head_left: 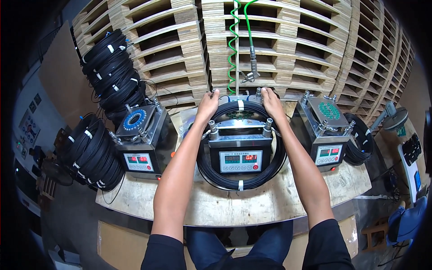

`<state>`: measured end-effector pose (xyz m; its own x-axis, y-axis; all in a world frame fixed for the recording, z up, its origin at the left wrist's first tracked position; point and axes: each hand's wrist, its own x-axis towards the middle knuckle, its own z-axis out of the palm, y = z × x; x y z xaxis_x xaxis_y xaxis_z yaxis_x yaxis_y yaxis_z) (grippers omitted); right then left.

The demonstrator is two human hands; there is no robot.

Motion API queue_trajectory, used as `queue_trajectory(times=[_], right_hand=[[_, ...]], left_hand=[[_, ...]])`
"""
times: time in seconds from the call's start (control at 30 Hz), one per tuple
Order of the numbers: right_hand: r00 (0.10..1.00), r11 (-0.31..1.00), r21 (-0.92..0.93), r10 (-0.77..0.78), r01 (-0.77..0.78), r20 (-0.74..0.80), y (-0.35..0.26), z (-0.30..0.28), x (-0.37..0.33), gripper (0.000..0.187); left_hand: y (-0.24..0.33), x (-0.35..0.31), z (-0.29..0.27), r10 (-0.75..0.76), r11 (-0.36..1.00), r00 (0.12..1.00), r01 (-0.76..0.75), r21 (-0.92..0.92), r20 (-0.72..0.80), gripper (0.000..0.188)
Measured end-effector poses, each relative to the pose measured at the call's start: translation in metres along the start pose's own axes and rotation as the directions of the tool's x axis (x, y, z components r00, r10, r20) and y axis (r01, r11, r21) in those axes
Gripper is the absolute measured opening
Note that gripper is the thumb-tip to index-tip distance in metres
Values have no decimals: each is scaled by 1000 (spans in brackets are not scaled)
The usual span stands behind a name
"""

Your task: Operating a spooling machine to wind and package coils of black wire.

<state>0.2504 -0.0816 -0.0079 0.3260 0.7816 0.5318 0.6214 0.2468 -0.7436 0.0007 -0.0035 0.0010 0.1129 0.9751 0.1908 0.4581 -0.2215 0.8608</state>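
A middle grinding machine with a lit control panel stands in front of me. A large coil of black cable, bound with white ties, loops around it; its top lies over the machine's upper plate and its bottom rests before the panel. My left hand is closed at the far left metal knob. My right hand closes likewise at the far right knob. Both forearms reach past the coil's sides. Between the hands, part of a green-dotted plate shows inside the ring.
Similar machines flank this one, at left and right, on a wooden table. Black cable coils are piled at left; another coil sits at right. A green air hose hangs before stacked pallets.
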Motion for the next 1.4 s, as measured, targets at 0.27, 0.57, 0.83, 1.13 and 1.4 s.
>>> queue_trajectory(times=[0.27, 0.57, 0.83, 1.13, 1.4], right_hand=[[997, 994, -73, 76, -75, 10, -4, -4, 1, 53], [995, 992, -84, 93, -90, 29, -4, -3, 2, 56], [999, 999, -26, 36, -36, 6, 2, 3, 2, 56], [983, 981, -105, 172, -165, 62, -7, 2, 2, 59], [996, 997, -3, 74, -74, 43, 6, -1, 4, 61]], left_hand=[[-2, 1, 2, 23, 997, 1000, -22, -74, 12, 77], [-9, 10, 4, -19, 999, 1000, 20, -43, 21, 79], [1, -4, -1, -9, 999, 996, 12, 44, -83, 81], [-11, 11, -4, -1, 999, 998, 4, -48, 60, 86], [5, -4, 2, -65, 998, 997, 65, 0, -32, 91]])
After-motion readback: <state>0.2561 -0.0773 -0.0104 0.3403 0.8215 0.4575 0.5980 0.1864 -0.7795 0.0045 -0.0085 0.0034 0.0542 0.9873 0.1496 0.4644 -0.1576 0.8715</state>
